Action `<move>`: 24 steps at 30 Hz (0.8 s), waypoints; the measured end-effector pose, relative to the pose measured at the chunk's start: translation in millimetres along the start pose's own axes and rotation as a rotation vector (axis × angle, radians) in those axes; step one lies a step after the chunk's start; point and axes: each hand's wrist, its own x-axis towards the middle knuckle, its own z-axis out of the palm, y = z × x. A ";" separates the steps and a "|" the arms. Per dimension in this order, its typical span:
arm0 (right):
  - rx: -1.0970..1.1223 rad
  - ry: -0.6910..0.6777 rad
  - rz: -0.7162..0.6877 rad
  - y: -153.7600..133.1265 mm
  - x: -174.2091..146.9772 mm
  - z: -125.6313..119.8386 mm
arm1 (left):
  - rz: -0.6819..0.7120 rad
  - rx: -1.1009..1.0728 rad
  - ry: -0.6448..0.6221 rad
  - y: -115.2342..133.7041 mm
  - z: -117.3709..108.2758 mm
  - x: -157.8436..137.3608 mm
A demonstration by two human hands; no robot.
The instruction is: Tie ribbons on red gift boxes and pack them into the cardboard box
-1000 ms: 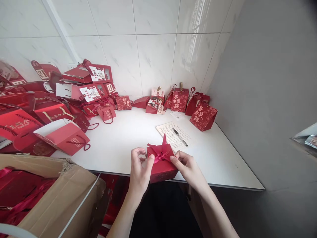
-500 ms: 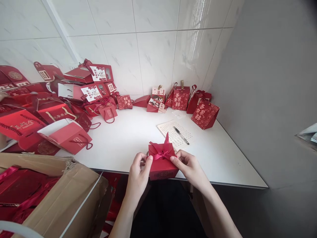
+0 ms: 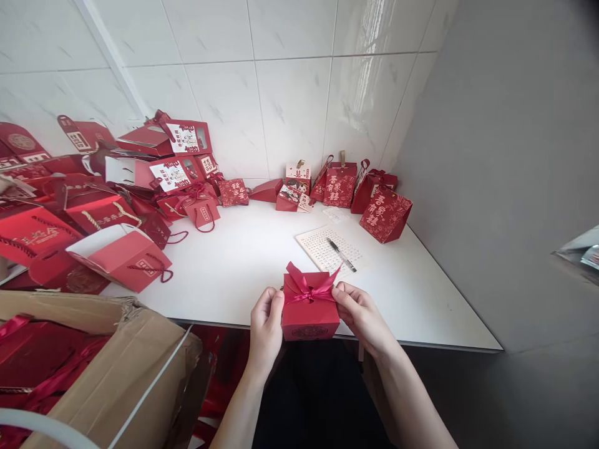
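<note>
A red gift box with a dark round pattern on its front face is at the table's front edge, between my two hands. Across its top runs a shiny crimson ribbon tied in a bow, its ends sticking up and outward. My left hand is closed at the box's left edge, thumb on top and fingers curled behind. At the right side my right hand pinches the ribbon between thumb and forefinger, close against the box. The undersides of the fingers on both hands are hidden.
Behind the box lie a handwritten sheet and a black pen. Several red boxes stand along the tiled wall. A heap of red gift bags covers the left side. A cardboard carton stands front left, beside a grey wall opposite.
The ribbon's ends have shifted: one now points up at the left, another up at the right. The box has moved very slightly right, and both hands stay beside it.
</note>
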 end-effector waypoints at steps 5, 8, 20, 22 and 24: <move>-0.005 -0.031 -0.013 4.6 1.2 -7.5 | -0.023 -0.006 0.034 -0.3 1.3 0.5; -0.144 -0.043 -0.025 1.4 -1.5 -10.2 | -0.066 0.009 -0.011 4.6 -3.0 -1.4; -0.722 -0.080 0.001 -6.4 -53.8 23.8 | 0.015 0.120 -0.005 6.0 -7.7 -0.2; -0.825 0.012 -0.053 -10.2 -54.1 27.0 | 0.119 0.201 0.058 8.4 -7.2 -1.9; -0.871 0.096 -0.151 -15.0 -51.5 31.0 | 0.249 0.263 0.027 13.3 -5.5 -6.0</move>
